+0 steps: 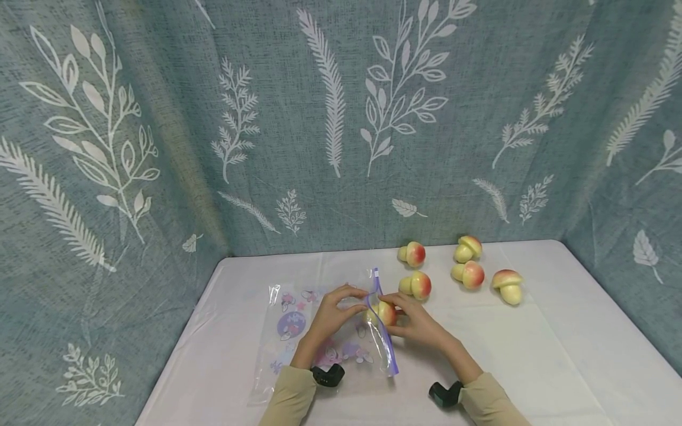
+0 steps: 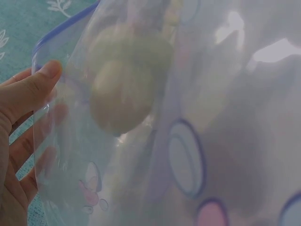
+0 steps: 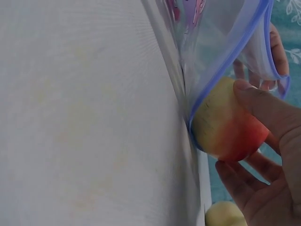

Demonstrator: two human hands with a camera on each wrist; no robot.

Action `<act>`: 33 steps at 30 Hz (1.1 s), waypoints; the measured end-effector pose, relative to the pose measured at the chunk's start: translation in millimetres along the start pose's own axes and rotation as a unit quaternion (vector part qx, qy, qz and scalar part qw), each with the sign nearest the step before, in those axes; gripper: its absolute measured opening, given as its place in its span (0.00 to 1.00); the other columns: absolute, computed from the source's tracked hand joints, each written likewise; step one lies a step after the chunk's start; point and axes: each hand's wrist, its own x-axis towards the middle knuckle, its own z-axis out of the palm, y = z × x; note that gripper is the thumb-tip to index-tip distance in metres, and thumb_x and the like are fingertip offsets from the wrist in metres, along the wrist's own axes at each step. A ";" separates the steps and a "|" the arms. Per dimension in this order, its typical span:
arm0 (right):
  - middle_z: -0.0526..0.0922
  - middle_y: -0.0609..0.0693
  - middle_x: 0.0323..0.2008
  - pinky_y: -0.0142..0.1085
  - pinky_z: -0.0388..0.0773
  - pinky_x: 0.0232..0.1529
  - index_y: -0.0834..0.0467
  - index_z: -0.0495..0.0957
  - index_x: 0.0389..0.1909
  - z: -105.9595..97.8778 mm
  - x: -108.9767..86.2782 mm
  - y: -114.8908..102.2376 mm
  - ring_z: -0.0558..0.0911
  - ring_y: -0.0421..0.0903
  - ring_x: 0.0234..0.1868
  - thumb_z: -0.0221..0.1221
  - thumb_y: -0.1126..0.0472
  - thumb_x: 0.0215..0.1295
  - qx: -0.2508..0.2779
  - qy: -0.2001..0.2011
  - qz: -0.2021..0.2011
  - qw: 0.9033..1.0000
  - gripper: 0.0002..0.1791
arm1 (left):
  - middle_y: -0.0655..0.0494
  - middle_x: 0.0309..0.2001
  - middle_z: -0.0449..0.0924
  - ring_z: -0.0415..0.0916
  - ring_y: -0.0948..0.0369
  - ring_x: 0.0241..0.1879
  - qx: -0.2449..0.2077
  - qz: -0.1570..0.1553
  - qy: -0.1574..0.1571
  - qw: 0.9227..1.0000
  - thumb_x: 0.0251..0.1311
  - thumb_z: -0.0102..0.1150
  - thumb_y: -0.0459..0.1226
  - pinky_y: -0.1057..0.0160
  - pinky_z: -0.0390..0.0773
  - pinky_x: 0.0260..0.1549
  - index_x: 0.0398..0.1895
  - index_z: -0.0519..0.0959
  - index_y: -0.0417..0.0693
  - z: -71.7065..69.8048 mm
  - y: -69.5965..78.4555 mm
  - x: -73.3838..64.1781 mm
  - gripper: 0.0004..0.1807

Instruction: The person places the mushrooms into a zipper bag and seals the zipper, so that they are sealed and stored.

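A clear zip bag (image 1: 292, 324) printed with purple and pink cartoon figures lies on the table, its purple zip edge (image 1: 391, 355) spread apart at the right end. My left hand (image 1: 334, 310) pinches the bag's edge at its mouth between thumb and fingers, as the left wrist view shows. A toy mushroom (image 3: 230, 122), yellow with a red-blushed cap, is held by my right hand (image 1: 421, 322), thumb above and fingers below. Its stem end is inside the bag's mouth while the red cap sticks out. Through the film, the left wrist view shows the mushroom (image 2: 124, 89) blurred.
Several similar toy mushrooms stand or lie on the white-covered table (image 1: 479, 367) toward the back right; the nearest mushroom (image 1: 415, 286) is just beyond my right hand. A green leaf-patterned curtain (image 1: 341, 207) hangs behind the table and at both sides.
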 end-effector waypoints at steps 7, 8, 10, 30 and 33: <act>0.72 0.54 0.56 0.38 0.76 0.53 0.62 0.67 0.60 2.1 1.0 1.3 0.73 0.51 0.56 0.67 0.61 0.53 0.015 -0.001 0.002 1.000 0.33 | 0.46 0.41 0.83 0.78 0.52 0.47 0.000 0.000 0.001 1.000 0.49 0.65 0.29 0.50 0.58 0.65 0.41 0.81 0.37 -0.3 1.3 0.5 0.14; 0.72 0.54 0.56 0.37 0.76 0.53 0.62 0.67 0.60 2.3 1.3 1.3 0.73 0.51 0.56 0.67 0.61 0.53 0.018 -0.001 0.003 1.000 0.33 | 0.46 0.40 0.83 0.78 0.52 0.47 -0.001 0.000 0.002 1.000 0.49 0.65 0.28 0.49 0.58 0.65 0.41 0.81 0.37 -0.3 1.3 0.7 0.14; 0.72 0.55 0.56 0.37 0.76 0.53 0.63 0.67 0.60 2.6 1.8 1.2 0.73 0.52 0.56 0.67 0.62 0.53 0.022 -0.001 0.003 1.000 0.33 | 0.46 0.40 0.83 0.78 0.52 0.47 -0.001 0.001 0.003 1.000 0.49 0.65 0.28 0.48 0.58 0.65 0.41 0.81 0.37 -0.3 1.1 0.9 0.14; 0.73 0.67 0.54 0.50 0.74 0.53 0.72 0.66 0.58 -8.7 4.4 -28.6 0.74 0.62 0.53 0.64 0.70 0.54 0.066 -0.004 0.015 0.998 0.30 | 0.48 0.39 0.83 0.78 0.54 0.42 -0.006 0.008 -0.004 1.000 0.49 0.65 0.29 0.59 0.75 0.51 0.41 0.81 0.38 -1.1 1.8 -0.9 0.14; 0.74 0.66 0.53 0.52 0.74 0.53 0.72 0.66 0.58 -8.4 4.9 -26.6 0.75 0.62 0.53 0.64 0.70 0.54 0.073 -0.005 0.017 0.997 0.30 | 0.47 0.39 0.83 0.78 0.54 0.42 -0.006 0.016 -0.002 1.000 0.48 0.65 0.28 0.59 0.75 0.51 0.41 0.81 0.37 -0.9 1.3 -1.2 0.14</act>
